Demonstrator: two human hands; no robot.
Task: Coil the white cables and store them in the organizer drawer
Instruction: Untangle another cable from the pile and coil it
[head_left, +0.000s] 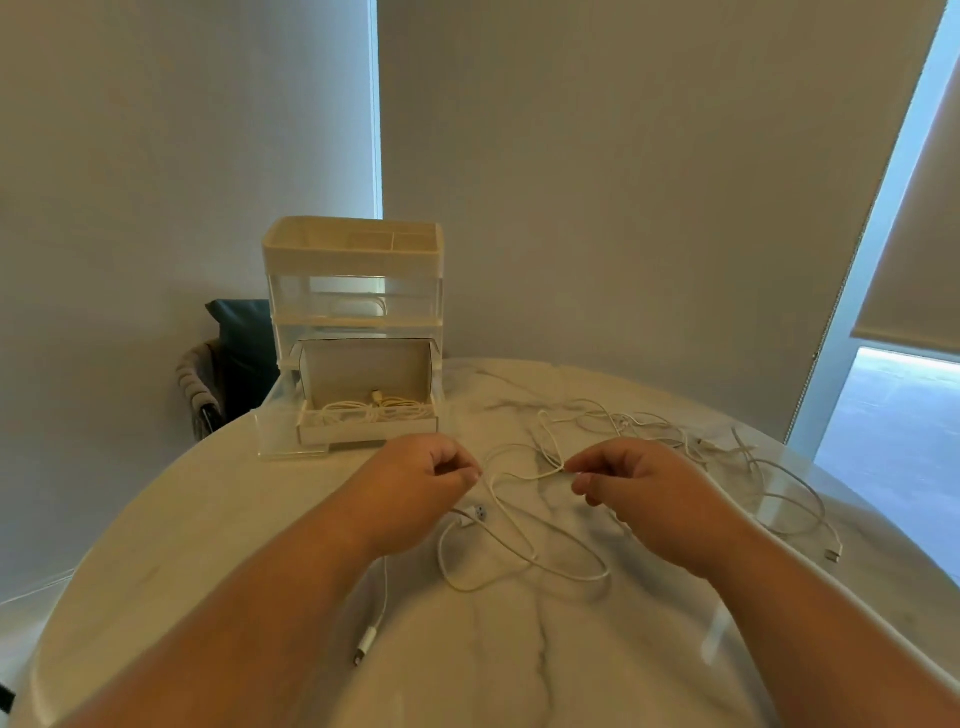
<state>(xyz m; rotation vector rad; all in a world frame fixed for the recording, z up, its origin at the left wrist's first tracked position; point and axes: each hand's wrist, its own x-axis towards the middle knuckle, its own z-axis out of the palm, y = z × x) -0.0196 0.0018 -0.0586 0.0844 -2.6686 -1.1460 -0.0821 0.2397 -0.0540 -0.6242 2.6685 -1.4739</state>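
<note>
Left hand (421, 483) pinched cable (530, 475) | right hand (641, 493) pinched same cable, above table (208, 519) | better: wind even loops, no kinks | drawer (275, 415) open behind

Home room: round white marble desk (260, 519), beige roller blinds (675, 182) over tall windows, dark cushioned chair (236, 358) behind desk.

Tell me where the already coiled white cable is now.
Head view, left of centre: the coiled white cable lies in an open white box inside the pulled-out bottom drawer of the clear plastic organizer, just beyond the left hand.
</note>
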